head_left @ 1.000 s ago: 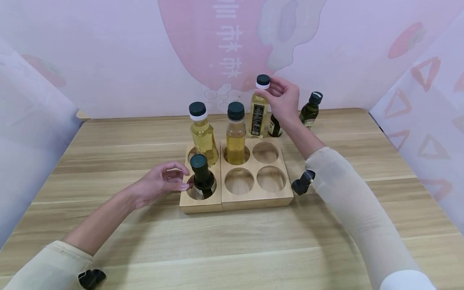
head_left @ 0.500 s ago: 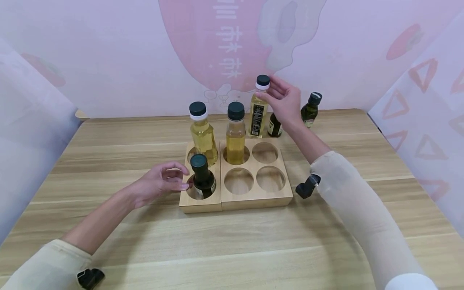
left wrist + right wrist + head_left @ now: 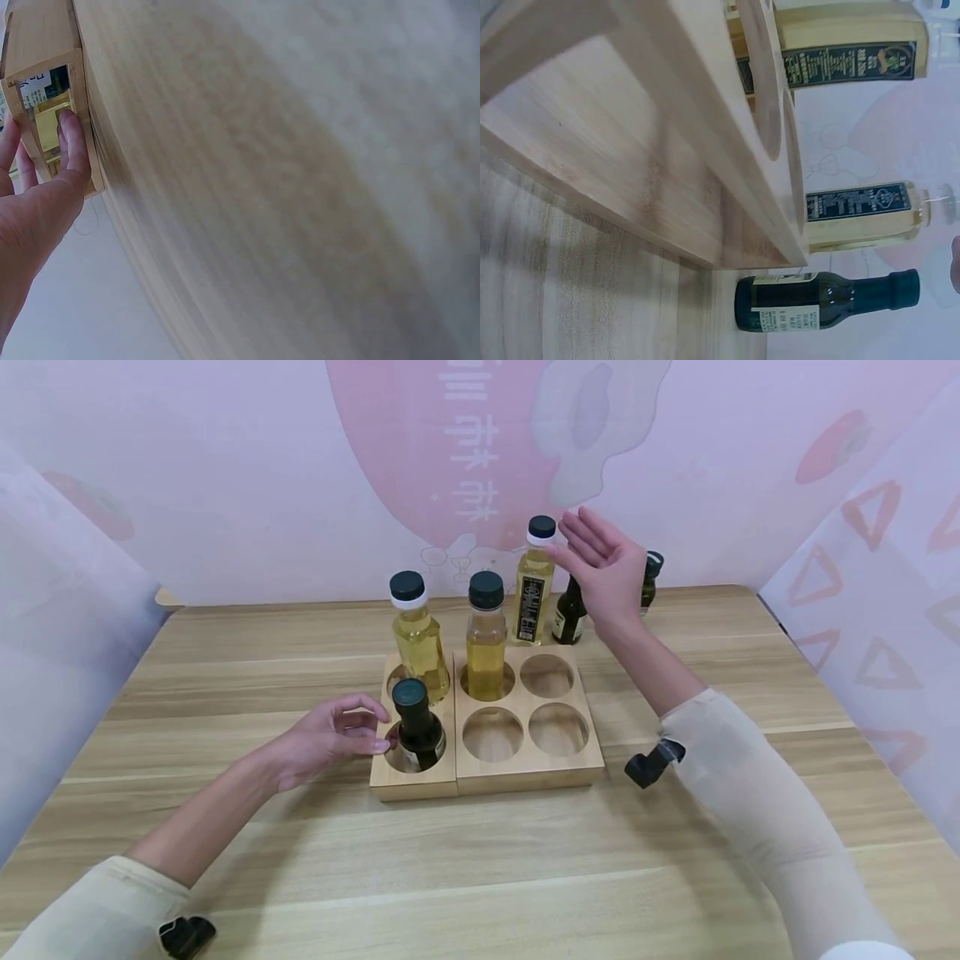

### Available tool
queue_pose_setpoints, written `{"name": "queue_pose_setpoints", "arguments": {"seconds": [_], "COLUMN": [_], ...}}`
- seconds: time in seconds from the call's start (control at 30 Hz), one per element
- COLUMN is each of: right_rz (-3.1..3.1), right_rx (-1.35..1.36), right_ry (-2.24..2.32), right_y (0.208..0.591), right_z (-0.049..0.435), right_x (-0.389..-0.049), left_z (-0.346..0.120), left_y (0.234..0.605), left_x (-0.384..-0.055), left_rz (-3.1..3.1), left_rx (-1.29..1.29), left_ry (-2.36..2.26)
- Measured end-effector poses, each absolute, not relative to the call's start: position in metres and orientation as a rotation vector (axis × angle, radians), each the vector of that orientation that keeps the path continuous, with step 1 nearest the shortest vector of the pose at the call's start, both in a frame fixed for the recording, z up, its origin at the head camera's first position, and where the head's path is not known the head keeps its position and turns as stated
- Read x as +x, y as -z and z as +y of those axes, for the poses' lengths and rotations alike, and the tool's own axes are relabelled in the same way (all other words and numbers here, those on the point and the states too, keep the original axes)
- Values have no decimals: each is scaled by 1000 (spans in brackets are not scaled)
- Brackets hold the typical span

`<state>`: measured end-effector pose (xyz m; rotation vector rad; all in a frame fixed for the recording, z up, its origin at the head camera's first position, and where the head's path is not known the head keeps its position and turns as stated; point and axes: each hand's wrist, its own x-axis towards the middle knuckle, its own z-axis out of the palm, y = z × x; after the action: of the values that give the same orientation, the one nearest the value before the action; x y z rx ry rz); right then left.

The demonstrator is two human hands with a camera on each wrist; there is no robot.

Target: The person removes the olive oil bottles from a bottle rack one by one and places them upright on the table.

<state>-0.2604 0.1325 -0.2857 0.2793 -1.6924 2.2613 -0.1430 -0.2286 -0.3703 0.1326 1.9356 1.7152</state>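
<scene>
My left hand is at the left end of a wooden bottle rack; in the left wrist view its fingers hold the frame at the open side. Nearest to it, a small dark bottle leans in the front left hole. Behind stand a yellow oil bottle and another oil bottle, each in a back hole. My right hand has spread, straight fingers beside a tall oil bottle, standing behind the rack; its thumb is close to the neck, contact unclear.
Behind the right hand stand a dark bottle and another dark green bottle, partly hidden. In the right wrist view the dark bottle shows fully. A printed backdrop rises along the back edge of the table.
My right hand has let go of the tall oil bottle, straightened its fingers and drawn slightly right. That bottle stays upright behind the rack. The left hand has not moved.
</scene>
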Motion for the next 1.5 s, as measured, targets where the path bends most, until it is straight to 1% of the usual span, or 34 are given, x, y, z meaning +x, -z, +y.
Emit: {"name": "queue_pose_setpoints", "arguments": {"seconds": [0.23,0.6,1.07,1.27,1.5], "right_rz": [-1726,-1761,-1877,-1930,-2047], "right_rx": [328,385,658,713,735], "right_ry": [-2224,-2312,-2313,-2336,-2262], "right_y": [282,284,296,297,294], "right_z": [133,129,116,110,103], "right_x": [-247,-229,-210,-205,-204], "left_z": [-229,-230,-231,-232,-232], "left_y": [370,370,369,369,369], "left_x": [-142,-141,-140,-140,-140], "left_rz": [1937,1943,1930,1923,1940], "left_rx": [132,123,120,116,135], "left_ry": [-1720,-1721,-1722,-1725,-1714]}}
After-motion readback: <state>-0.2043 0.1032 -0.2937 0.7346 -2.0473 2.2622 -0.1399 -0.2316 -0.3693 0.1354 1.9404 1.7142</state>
